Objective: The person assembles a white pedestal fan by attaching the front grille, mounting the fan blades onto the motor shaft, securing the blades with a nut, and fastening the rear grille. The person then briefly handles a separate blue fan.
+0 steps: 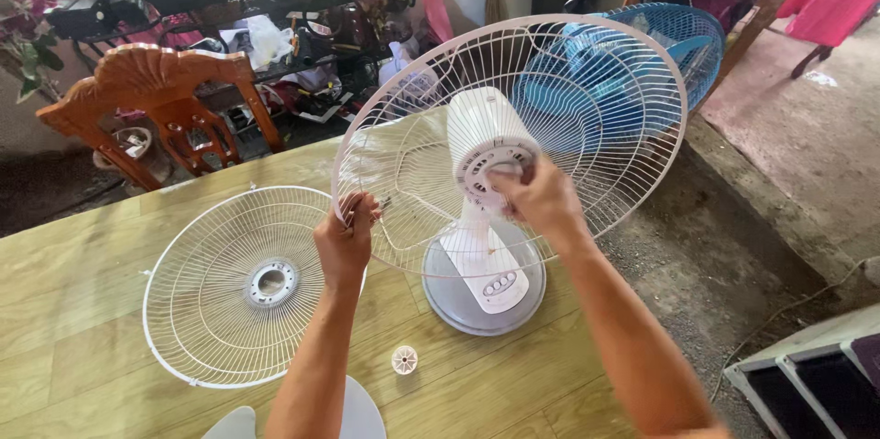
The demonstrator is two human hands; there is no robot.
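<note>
A white desk fan stands on a wooden table (82, 283), its round base (483, 297) near the table's right edge. Its rear wire grille (605, 63) is mounted around the white motor housing (486, 132). My left hand (346, 242) grips the grille's left rim. My right hand (541, 198) is pinched at the centre of the motor housing's front, fingers closed on something small I cannot make out. The detached front grille (234, 285) lies flat on the table to the left. A small white round cap (404, 359) lies loose near the table's front.
A white fan blade (353, 416) pokes in at the bottom edge. A blue fan (674, 36) stands behind the white one. A carved wooden chair (165, 95) and a cluttered shelf are behind the table. Concrete floor drops away to the right.
</note>
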